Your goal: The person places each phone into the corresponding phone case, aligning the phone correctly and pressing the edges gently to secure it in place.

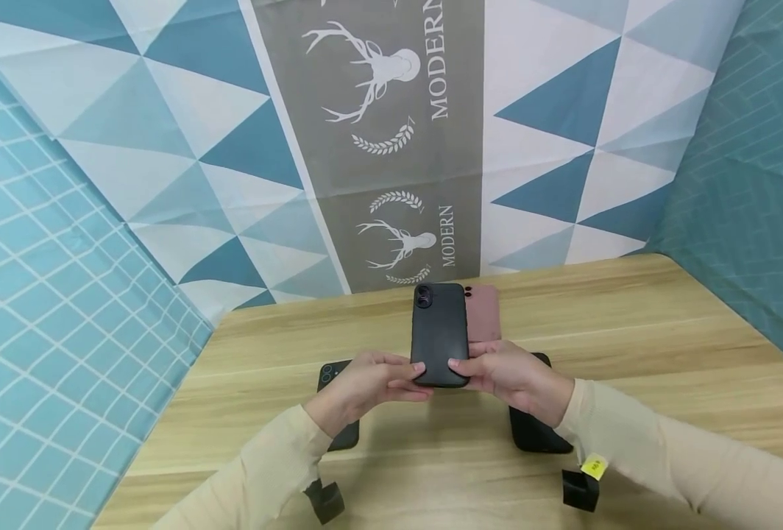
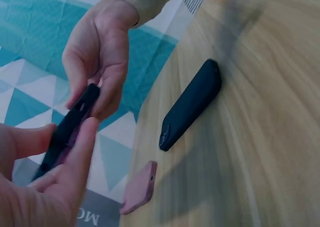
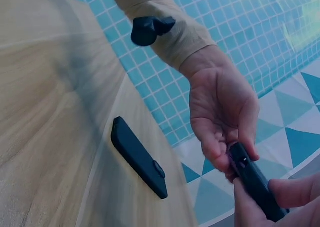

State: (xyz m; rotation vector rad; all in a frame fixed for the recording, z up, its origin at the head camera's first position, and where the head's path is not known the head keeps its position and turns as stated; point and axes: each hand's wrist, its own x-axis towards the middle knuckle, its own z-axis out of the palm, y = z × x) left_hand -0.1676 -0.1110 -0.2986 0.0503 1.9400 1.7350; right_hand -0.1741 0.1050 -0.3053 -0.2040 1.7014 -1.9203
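A black phone [image 1: 439, 331], camera corner at upper left, is held up over the table between both hands. My left hand [image 1: 371, 384] grips its lower left corner, thumb on the back and fingers beneath. The lower right corner is pinched the same way by my right hand [image 1: 512, 377]. Both wrist views show the phone edge-on, thumbs on one face and fingers on the other; a purplish tint shows along its underside. A pink phone [image 1: 484, 313] lies partly hidden behind it.
On the wooden table [image 1: 656, 346], one black phone [image 1: 345, 439] lies by my left wrist and another black phone [image 1: 536, 434] under my right wrist, both partly covered. Patterned cloth [image 1: 391, 169] hangs along the far edge and sides. Black wrist mounts [image 1: 580, 491] hang below the sleeves.
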